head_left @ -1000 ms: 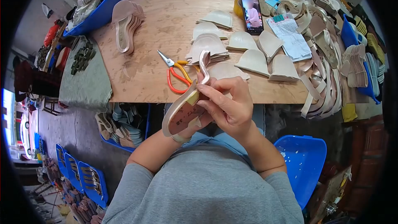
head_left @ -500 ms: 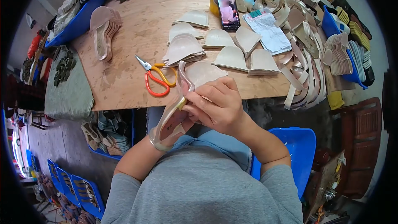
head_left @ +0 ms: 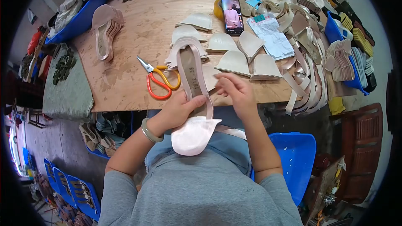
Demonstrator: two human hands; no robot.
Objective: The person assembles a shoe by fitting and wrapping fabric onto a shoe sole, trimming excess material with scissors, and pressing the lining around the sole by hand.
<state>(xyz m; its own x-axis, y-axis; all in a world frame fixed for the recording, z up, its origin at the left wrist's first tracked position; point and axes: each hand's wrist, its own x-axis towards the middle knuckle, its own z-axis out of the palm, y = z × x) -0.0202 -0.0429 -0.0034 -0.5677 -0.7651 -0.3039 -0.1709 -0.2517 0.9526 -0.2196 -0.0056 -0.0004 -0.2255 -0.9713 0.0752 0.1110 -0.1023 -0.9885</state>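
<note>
My left hand (head_left: 182,108) grips a pale pink shoe insole (head_left: 193,73) round its middle, thumb on the inner face. The insole stands heel end up, with printed marks "1912" and a size on it. At its lower end a light toe cap (head_left: 190,138) points towards my lap. A pale strip (head_left: 231,132) trails from beside the cap to the right. My right hand (head_left: 235,92) is just right of the insole, its fingers partly bent and apart, with nothing visible in them. Scissors (head_left: 161,79) with red and orange handles lie left of the insole.
Stacks of toe caps (head_left: 234,62) cover the table middle. A phone (head_left: 232,16) stands before a paper sheet (head_left: 273,37). Pale strips (head_left: 310,83) hang over the right edge. Stacked insoles (head_left: 104,37) lie left. A blue bin (head_left: 293,155) is right of my lap.
The insole has turned from edge-on to showing its inner face, heel end up and cap down. My right hand has come off it and moved right.
</note>
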